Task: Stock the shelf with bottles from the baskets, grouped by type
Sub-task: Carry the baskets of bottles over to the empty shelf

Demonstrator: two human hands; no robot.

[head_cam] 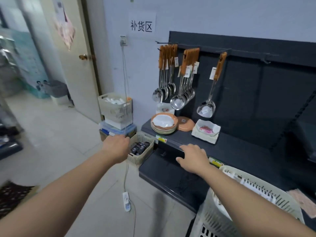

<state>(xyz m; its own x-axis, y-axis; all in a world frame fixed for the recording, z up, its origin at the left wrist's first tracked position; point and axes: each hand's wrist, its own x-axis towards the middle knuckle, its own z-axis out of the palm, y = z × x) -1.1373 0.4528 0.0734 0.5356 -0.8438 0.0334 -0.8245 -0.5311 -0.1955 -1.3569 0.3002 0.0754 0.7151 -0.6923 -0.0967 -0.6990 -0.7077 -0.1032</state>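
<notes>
My bare left forearm (68, 194) and bare right forearm (248, 199) are uncovered from the lower edge of the view up to the wrist. Each looks broad close to the lens and narrows toward the hand. My left hand (117, 147) and right hand (193, 159) are bare too, seen from the back, with the fingernails too blurred to make out.

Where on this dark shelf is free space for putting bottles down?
The upper shelf is bare right of the square white dishes. The lower shelf is bare between the small basket and the large basket. The upper shelf's left end is crowded with bowls and dishes.
</notes>
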